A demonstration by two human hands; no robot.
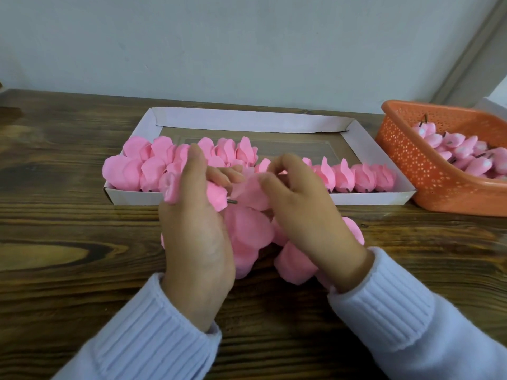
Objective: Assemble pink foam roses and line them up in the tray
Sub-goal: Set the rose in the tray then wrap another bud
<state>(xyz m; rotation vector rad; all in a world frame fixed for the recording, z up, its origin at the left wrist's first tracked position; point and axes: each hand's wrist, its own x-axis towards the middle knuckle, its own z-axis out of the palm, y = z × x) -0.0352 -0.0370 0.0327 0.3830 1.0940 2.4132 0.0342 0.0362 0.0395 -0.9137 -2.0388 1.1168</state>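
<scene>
My left hand (196,229) grips a pink foam rose (216,197) with a short dark stem poking out to the right. My right hand (304,215) pinches a pink foam petal (251,196) held against that stem. Both hands hover just in front of the white cardboard tray (247,119). Several finished pink roses (362,178) stand in rows along the tray's near side, more of them at its left end. Loose pink petals (249,237) lie in a heap on the table under my hands.
An orange perforated plastic basket (411,171) at the right holds several pink rose buds (461,152) with dark stems. The dark wooden table (68,242) runs back to a pale wall. The far half of the tray shows bare floor.
</scene>
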